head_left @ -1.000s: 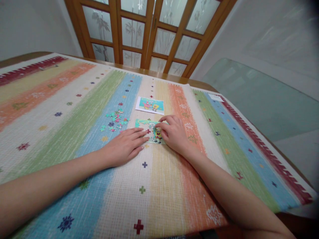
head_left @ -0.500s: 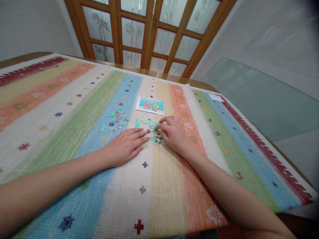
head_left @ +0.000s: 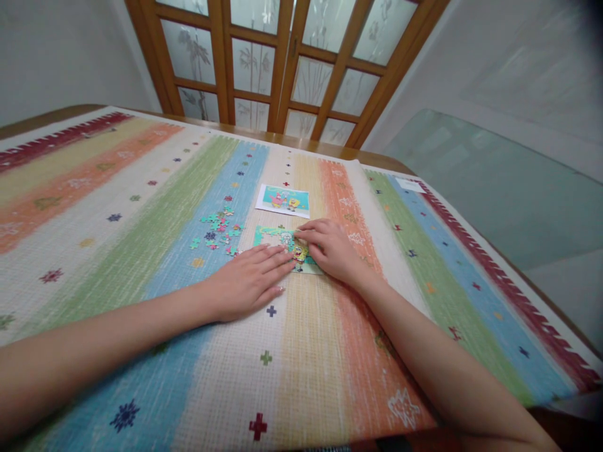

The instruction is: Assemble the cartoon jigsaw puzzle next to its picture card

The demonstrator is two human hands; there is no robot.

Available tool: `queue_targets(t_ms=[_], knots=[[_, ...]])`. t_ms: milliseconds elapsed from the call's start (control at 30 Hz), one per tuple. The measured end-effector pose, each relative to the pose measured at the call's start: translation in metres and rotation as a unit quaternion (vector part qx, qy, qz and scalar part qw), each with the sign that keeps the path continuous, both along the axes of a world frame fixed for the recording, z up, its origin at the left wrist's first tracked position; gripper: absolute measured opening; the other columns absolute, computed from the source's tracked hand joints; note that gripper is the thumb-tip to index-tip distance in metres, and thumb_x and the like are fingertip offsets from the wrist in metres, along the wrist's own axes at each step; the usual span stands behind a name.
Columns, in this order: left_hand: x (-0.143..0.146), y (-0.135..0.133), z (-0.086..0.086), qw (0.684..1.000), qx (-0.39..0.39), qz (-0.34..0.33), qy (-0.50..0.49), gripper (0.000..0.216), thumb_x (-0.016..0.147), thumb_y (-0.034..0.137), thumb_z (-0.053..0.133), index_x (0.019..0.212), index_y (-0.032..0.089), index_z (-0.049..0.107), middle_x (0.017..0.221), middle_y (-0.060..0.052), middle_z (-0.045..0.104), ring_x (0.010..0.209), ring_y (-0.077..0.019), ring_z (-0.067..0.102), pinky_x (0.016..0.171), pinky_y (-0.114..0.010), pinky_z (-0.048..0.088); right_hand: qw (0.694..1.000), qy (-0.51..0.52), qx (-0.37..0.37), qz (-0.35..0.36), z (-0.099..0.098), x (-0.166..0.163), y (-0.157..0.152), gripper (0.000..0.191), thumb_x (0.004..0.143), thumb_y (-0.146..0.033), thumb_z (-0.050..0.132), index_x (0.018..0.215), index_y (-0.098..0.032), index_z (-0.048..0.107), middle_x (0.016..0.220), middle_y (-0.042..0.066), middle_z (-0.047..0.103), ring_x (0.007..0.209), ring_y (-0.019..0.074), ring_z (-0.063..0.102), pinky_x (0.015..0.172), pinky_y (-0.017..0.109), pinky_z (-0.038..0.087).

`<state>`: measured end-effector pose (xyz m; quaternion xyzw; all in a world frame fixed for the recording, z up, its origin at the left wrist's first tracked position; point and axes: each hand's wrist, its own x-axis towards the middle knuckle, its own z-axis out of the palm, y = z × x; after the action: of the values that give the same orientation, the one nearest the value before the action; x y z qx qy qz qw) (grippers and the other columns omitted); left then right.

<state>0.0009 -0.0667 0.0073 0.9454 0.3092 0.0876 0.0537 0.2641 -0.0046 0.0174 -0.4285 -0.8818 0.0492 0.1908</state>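
Observation:
A partly assembled jigsaw puzzle [head_left: 300,252] with a yellow cartoon figure lies flat on the striped cloth between my hands. My left hand [head_left: 252,276] rests palm down with its fingers stretched out, the fingertips over the puzzle's lower left part. My right hand [head_left: 327,247] covers the puzzle's right side, its fingers bent and close together at the upper part; whether a piece is under them is hidden. Left of the puzzle, several loose jigsaw pieces [head_left: 220,225] in teal and pink lie scattered. Just beyond it sits the reference picture card [head_left: 284,201], showing cartoon figures on a teal background.
The striped tablecloth [head_left: 245,351] covers the table. A small white paper [head_left: 409,184] lies near the far right edge. Behind stand wooden doors with frosted panes [head_left: 252,66]. A pale green glass panel [head_left: 494,182] leans at the right wall.
My left hand has slid a little right, further over the puzzle's lower edge. The fingers of my right hand have shifted slightly on the puzzle. The view has tilted a little.

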Motion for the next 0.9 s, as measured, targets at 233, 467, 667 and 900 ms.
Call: queue_targets(t_ms=[233, 467, 667, 900], knots=[[0.014, -0.002, -0.003, 0.999, -0.027, 0.005, 0.022, 0.065, 0.114, 0.055, 0.022, 0.166, 0.018, 0.036, 0.174, -0.010, 0.032, 0.162, -0.0263, 0.031, 0.134, -0.046, 0.015, 0.998, -0.034, -0.025, 0.039, 0.000, 0.006, 0.000, 0.044, 0.095, -0.009, 0.054, 0.128, -0.028, 0.077, 0.148, 0.004, 0.069, 0.147, 0.0287, 0.051, 0.119, 0.057, 0.034], [0.011, -0.001, -0.006, 1.000, -0.011, -0.002, 0.018, 0.064, 0.114, 0.055, 0.022, 0.165, 0.019, 0.037, 0.174, -0.009, 0.033, 0.161, -0.0260, 0.032, 0.134, -0.044, 0.013, 0.997, -0.048, -0.039, 0.039, -0.001, 0.008, 0.001, 0.045, 0.095, -0.008, 0.056, 0.128, -0.031, 0.077, 0.146, 0.003, 0.070, 0.145, 0.0283, 0.055, 0.122, 0.064, 0.029], [0.014, -0.001, -0.003, 0.999, -0.018, 0.000, 0.040, 0.067, 0.114, 0.055, 0.020, 0.165, 0.015, 0.038, 0.174, -0.010, 0.033, 0.162, -0.0265, 0.031, 0.134, -0.044, 0.014, 0.991, -0.096, 0.045, 0.081, 0.007, 0.001, -0.002, 0.037, 0.097, -0.010, 0.061, 0.123, -0.029, 0.079, 0.139, 0.005, 0.074, 0.146, 0.0304, 0.054, 0.126, 0.063, 0.026], [0.013, 0.000, -0.001, 0.999, -0.008, 0.027, 0.044, 0.068, 0.113, 0.060, 0.024, 0.165, 0.018, 0.039, 0.175, -0.011, 0.032, 0.164, -0.0288, 0.026, 0.135, -0.046, 0.013, 0.987, -0.099, 0.089, 0.086, 0.003, -0.001, -0.003, 0.032, 0.099, -0.012, 0.061, 0.121, -0.026, 0.079, 0.131, 0.006, 0.078, 0.143, 0.0304, 0.056, 0.125, 0.061, 0.031]])
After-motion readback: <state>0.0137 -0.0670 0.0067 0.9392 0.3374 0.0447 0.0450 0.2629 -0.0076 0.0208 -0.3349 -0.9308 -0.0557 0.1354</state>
